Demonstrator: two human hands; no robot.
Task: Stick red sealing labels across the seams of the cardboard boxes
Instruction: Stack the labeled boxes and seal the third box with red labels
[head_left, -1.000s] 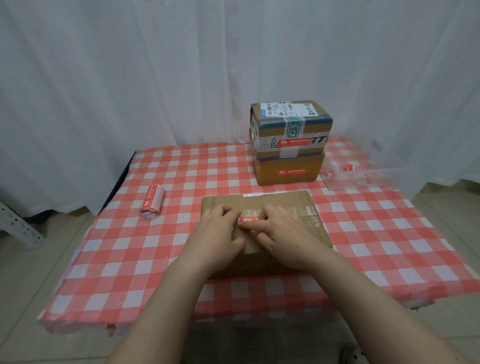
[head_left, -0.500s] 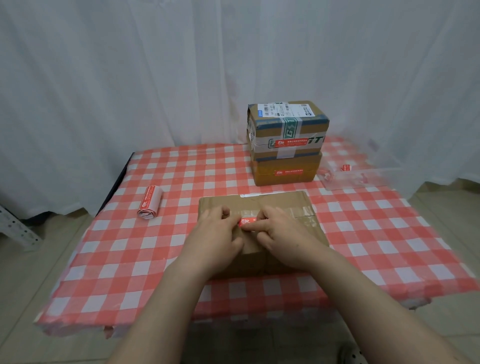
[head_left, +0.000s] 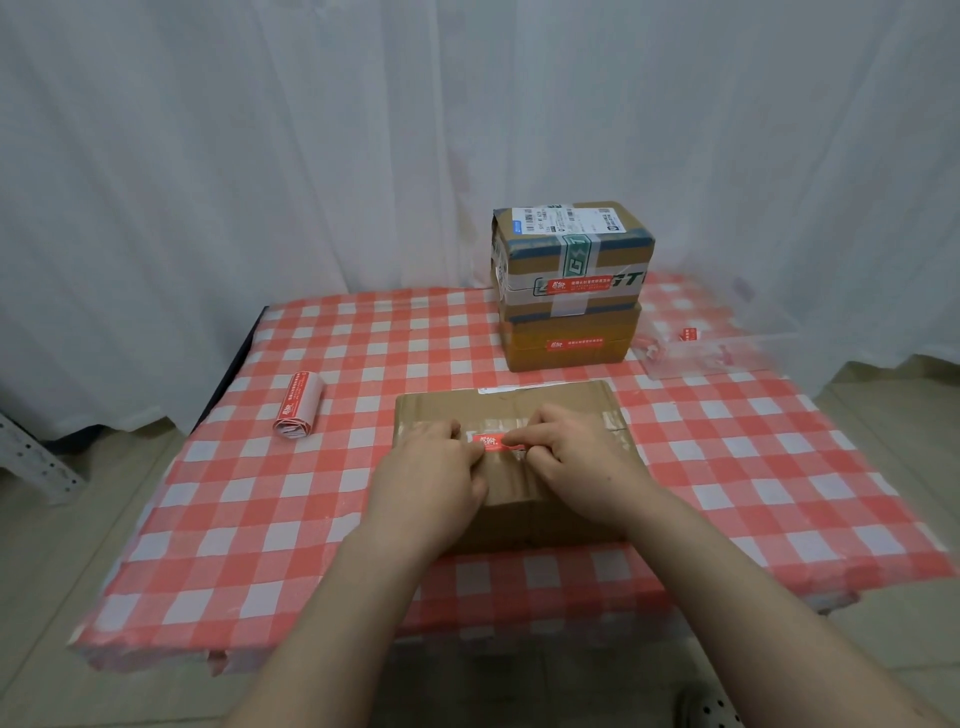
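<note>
**Clerk:** Entry one, the red label (head_left: 493, 442). Where is it lying?

**Checker:** It is lying on top of the near cardboard box (head_left: 550, 397), on the band of clear tape. Its long axis is running left to right. Which way the seam itself is running under that tape, I cannot tell.

**Clerk:** Entry two, hands.

**Checker:** The right hand (head_left: 576, 462) is pinching the label's right end between thumb and forefinger. The left hand (head_left: 431, 467) is resting with bent fingers at the label's left end. Whether it is pinching or only pressing, I cannot tell.

**Clerk:** Which is sitting nearer?

**Checker:** Neither. Each is touching one end, with the label lying between them. I am judging that any smoothing is going to run along that long axis.

**Clerk:** Remainder?

**Checker:** Two stacked boxes (head_left: 613, 260) are standing at the far edge, each showing a red label. A label roll (head_left: 298, 410) is lying well to the left, and a clear tray (head_left: 727, 353) is sitting far right.
</note>
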